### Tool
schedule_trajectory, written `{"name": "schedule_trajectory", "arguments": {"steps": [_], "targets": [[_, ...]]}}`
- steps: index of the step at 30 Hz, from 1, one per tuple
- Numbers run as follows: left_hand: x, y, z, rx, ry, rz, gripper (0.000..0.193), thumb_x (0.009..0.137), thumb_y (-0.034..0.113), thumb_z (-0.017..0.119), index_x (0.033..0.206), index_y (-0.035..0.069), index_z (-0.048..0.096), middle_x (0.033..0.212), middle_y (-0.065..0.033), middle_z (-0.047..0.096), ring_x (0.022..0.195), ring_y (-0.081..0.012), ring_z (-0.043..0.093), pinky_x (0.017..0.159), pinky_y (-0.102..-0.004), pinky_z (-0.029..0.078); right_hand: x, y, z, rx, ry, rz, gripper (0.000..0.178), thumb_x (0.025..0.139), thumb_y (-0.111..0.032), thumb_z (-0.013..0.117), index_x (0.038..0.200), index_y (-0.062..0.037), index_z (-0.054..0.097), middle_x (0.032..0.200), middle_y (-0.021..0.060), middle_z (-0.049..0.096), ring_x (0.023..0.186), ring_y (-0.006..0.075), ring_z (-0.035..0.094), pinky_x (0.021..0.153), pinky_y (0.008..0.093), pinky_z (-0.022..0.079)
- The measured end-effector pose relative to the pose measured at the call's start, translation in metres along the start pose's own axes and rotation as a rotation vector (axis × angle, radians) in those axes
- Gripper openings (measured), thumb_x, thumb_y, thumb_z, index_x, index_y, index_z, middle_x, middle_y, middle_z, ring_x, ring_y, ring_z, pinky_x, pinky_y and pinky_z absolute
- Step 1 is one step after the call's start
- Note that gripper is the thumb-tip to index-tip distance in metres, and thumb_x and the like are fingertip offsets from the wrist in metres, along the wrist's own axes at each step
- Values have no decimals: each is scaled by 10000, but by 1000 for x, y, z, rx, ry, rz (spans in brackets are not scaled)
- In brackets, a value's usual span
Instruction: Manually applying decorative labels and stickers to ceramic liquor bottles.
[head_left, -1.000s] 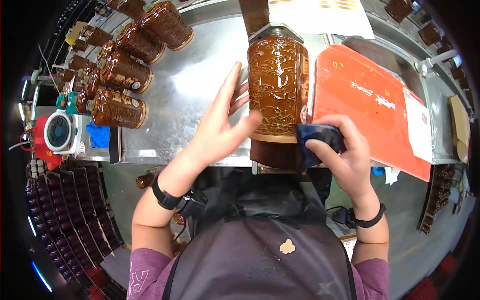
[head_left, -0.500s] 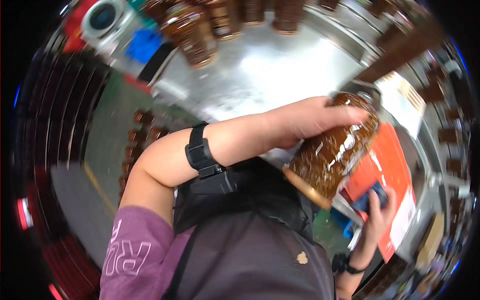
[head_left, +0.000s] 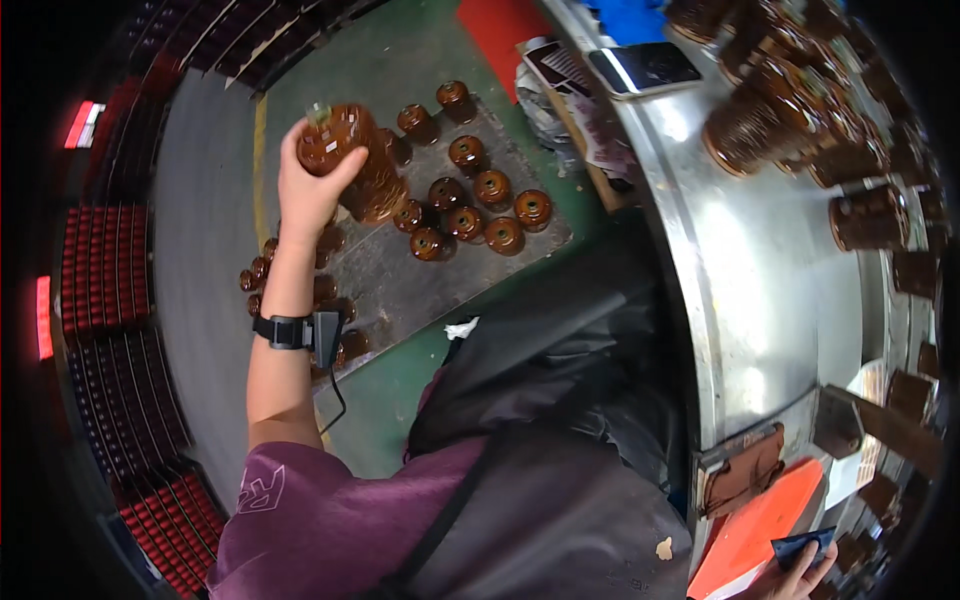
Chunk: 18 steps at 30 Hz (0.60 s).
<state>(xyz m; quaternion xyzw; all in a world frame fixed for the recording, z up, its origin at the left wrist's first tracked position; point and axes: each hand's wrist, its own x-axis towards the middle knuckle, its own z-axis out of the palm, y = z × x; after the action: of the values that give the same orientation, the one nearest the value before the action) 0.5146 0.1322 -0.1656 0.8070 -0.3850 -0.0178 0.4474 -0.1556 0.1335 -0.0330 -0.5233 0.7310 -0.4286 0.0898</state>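
Note:
My left hand [head_left: 308, 205] is reached out to the far left, its fingers wrapped round one end of a glossy brown bottle-shaped ceramic piece [head_left: 372, 180]. The piece is tilted and slightly blurred, held above a dark grey board [head_left: 415, 295] low over the floor. Several similar brown pieces stand on that board, among them one with a hole in its top [head_left: 492, 188]. At the lower right, partly cut off by the picture's edge, my right hand [head_left: 808, 575] pinches a dark blue flat piece [head_left: 798, 545] beside an orange-red sheet [head_left: 760, 525].
A metal worktable [head_left: 745, 290] runs along my right. On it lie a phone [head_left: 645, 68], a blue cloth-like thing [head_left: 628, 18] and several brown pieces [head_left: 760, 120]. Stacked racks [head_left: 105, 265] line the far left. A wooden box with papers [head_left: 585, 110] sits beside the table.
The view has swung left. My left hand has carried the brown piece from over the worktable to above the floor board. My right hand still has the dark blue piece.

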Motion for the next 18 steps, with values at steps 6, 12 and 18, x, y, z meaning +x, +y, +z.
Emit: {"name": "schedule_trajectory", "arguments": {"steps": [6,12,18], "targets": [[-67,-203,17,373,20,-320,961,641,407,915,1327,-71,441,1232,-225,593,1114,-315,618,982,-382,488,-6,-73,65,40,-89,-92,217,879,-149,742,944,37,650,947,125,650,770,196,572,661,346,490],[-147,-293,69,429,76,-894,985,582,451,926,1251,-61,415,1190,-241,603,1098,-362,623,989,-411,479,1,-80,62,-172,-193,-136,142,914,-95,689,971,35,672,936,147,634,773,218,586,657,365,505],[-168,-337,97,441,82,-1191,1040,585,451,909,1323,-46,372,1333,-254,494,1258,-384,516,1050,-431,455,8,-67,51,-564,-346,-579,138,940,-102,668,1069,-77,708,1022,216,625,829,360,633,678,408,533]]}}
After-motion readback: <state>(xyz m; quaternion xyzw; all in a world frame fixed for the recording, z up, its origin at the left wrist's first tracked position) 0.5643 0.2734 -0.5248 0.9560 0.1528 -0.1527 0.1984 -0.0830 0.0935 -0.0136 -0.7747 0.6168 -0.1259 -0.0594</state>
